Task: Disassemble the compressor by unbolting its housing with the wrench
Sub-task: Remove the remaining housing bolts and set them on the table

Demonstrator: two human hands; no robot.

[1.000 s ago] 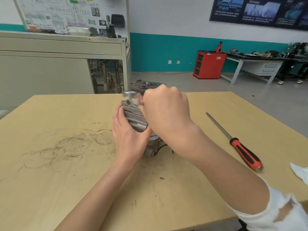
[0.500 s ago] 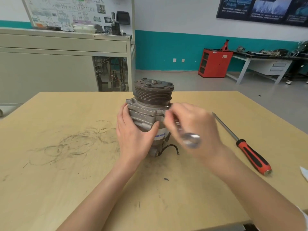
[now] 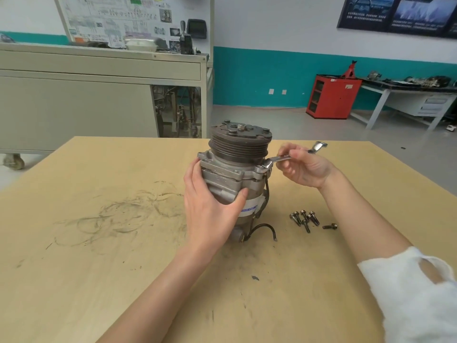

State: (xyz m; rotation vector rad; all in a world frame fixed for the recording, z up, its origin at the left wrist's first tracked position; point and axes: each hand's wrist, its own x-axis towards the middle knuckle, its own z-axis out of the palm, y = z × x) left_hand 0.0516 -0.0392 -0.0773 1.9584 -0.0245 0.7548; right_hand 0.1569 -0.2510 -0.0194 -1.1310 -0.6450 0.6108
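Head view: our left hand [image 3: 210, 211] grips the compressor [image 3: 232, 177] standing on the tabletop [image 3: 99, 194], bracing it so our right hand [image 3: 305, 168], pinching the wrench [image 3: 282, 159] seated at its right flange, can turn without tipping it.

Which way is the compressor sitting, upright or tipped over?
Upright: the compressor stands on end on the table, pulley on top, left hand gripping its body, right hand holding the wrench.

Grey compressor [image 3: 228, 173] upright; silver wrench [image 3: 280, 158] level, ring end on its right flange.
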